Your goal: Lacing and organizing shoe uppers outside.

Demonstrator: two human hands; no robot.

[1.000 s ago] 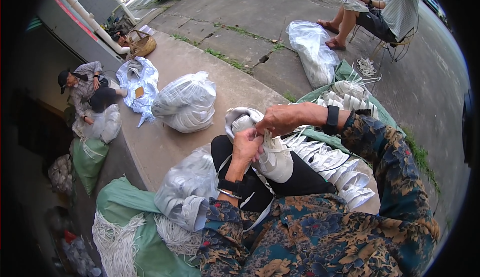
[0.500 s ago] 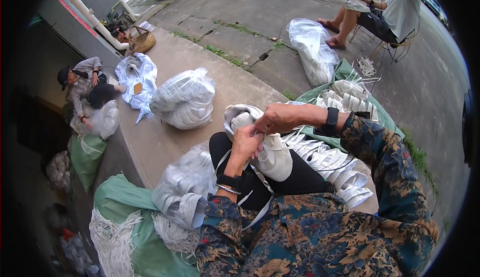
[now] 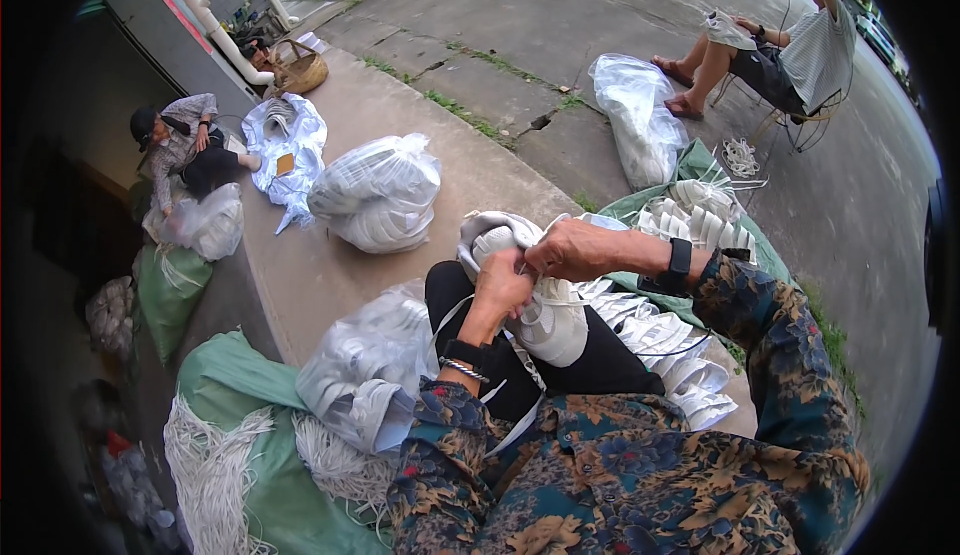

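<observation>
A white sneaker (image 3: pixel 556 333) rests on my lap, its toe toward me and its padded collar on the far side. My left hand (image 3: pixel 503 283) is closed at the lacing area, fingers pinched on a white shoelace (image 3: pixel 516 425) whose loose part trails down over my dark trousers. Close against it, my right hand (image 3: pixel 568 250) is pinched too, at the upper eyelets. The lace between the fingertips is mostly hidden by the hands.
To my right, white shoe uppers (image 3: pixel 660 335) lie in rows on a green sack (image 3: pixel 765 255). At left are clear bags of shoes (image 3: pixel 378 195) and a green sack (image 3: pixel 225 380) with lace bundles (image 3: pixel 215 455). One person (image 3: pixel 180 150) sits far left, another (image 3: pixel 800 55) far right.
The view has shifted slightly. Both hands stay at the sneaker's lacing, with the right hand a little turned over the eyelets. The person at far left has moved a hand on the bag.
</observation>
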